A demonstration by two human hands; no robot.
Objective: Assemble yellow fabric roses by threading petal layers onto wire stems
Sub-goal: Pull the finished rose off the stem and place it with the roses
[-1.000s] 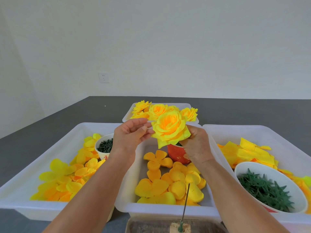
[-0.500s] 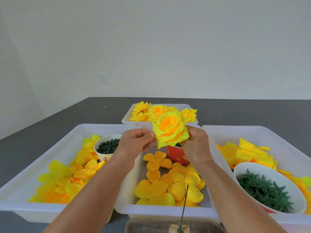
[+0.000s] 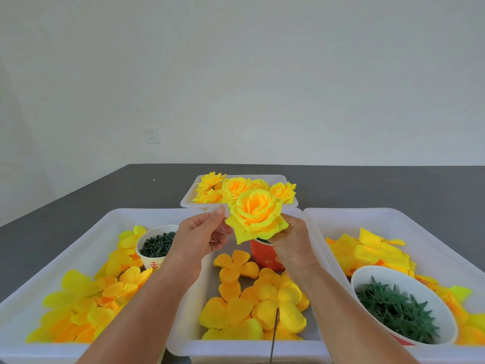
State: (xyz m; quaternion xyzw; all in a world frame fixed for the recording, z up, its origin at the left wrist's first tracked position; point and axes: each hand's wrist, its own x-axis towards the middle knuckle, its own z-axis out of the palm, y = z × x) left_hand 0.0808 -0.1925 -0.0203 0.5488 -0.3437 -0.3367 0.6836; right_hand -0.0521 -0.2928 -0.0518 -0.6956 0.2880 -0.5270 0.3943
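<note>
I hold a finished-looking yellow fabric rose [image 3: 256,214] up over the middle tray [image 3: 244,346]. My right hand [image 3: 295,248] grips it from below and behind, its fingertips hidden by the petals. My left hand [image 3: 202,237] is at the rose's left side, with the tip of the outer petal between its raised thumb and curled fingers. A thin wire stem [image 3: 275,334] stands upright at the bottom edge, in front of loose orange-yellow petal layers [image 3: 252,298] in the tray.
Behind my hands, a far tray [image 3: 286,204] holds several finished roses. The left tray [image 3: 86,232] has yellow petals and a cup of dark green pieces [image 3: 157,244]. A red cup [image 3: 265,257] stands under the rose. The right tray [image 3: 430,232] holds yellow petals and a bowl of green calyxes [image 3: 393,311].
My left hand has slid down along the rose's left petals and its thumb has lifted. The rose and my right hand stay almost in place.
</note>
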